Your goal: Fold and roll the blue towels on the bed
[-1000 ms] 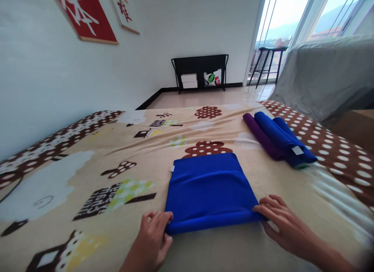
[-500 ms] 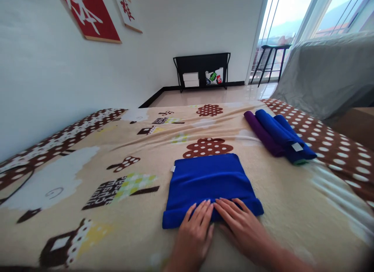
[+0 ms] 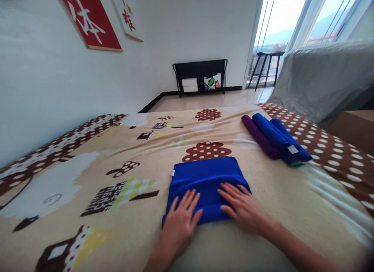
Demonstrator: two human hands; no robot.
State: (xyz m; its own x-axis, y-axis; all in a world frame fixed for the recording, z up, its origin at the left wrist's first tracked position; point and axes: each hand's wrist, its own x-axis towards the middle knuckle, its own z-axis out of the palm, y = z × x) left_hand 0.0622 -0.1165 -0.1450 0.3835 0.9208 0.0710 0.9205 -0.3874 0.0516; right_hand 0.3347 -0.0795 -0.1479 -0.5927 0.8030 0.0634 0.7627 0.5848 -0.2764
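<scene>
A blue towel (image 3: 204, 174) lies spread on the bed in front of me, its near edge turned over into a thick fold. A small white tag sticks out at its left side. My left hand (image 3: 182, 215) rests palm down on the left part of the fold, fingers stretched and slightly apart. On the right part, my right hand (image 3: 239, 205) lies flat with its fingers spread over the cloth. Both palms cover pieces of the folded edge.
Rolled towels, one purple (image 3: 260, 137) and others blue (image 3: 276, 133), lie side by side at the right. A patterned blanket (image 3: 131, 209) covers the bed. Beyond it stand a black rack (image 3: 201, 67), a stool (image 3: 267, 65) and a grey covered piece of furniture (image 3: 324, 73).
My hands have moved apart from the middle of the fold, the left one leftward, the right one slightly forward. Their fingers are more spread. The view has tilted up a little.
</scene>
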